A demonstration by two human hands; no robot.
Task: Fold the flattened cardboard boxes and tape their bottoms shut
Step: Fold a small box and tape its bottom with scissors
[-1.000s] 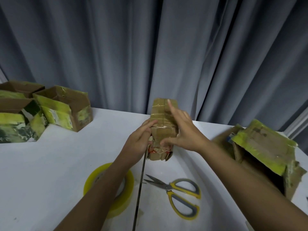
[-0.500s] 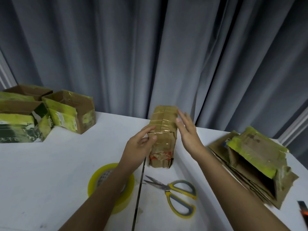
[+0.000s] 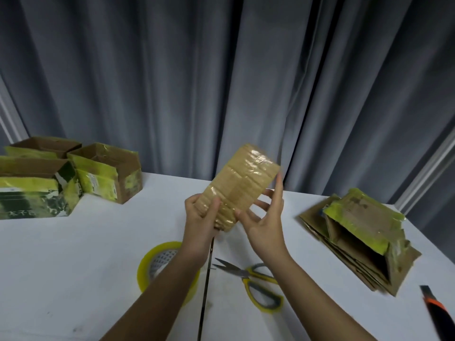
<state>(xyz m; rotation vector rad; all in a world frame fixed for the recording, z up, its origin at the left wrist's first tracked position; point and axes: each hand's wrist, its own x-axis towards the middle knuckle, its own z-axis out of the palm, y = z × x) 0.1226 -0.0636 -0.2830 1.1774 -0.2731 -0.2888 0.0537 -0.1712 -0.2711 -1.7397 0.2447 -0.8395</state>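
A small brown cardboard box (image 3: 242, 179), wrapped in shiny clear tape, is lifted above the white table and tilted to the right. My left hand (image 3: 200, 222) grips its lower left corner, thumb across the front. My right hand (image 3: 264, 217) cups its lower right side with the fingers spread along the edge. A yellow tape roll (image 3: 157, 264) lies on the table under my left forearm. Yellow-handled scissors (image 3: 253, 283) lie just right of it, blades pointing left. A pile of flattened boxes (image 3: 357, 244) with yellow-green tape sits at the right.
Three folded open boxes (image 3: 103, 173) with green and yellow print stand at the back left. A black and orange utility knife (image 3: 435, 308) lies at the right edge. A dark seam (image 3: 205, 286) splits the white table (image 3: 61, 267). Grey curtains hang behind.
The small box stood upright on the table between my hands. Now both hands have lifted it and tipped it to the right, with its taped face toward me.
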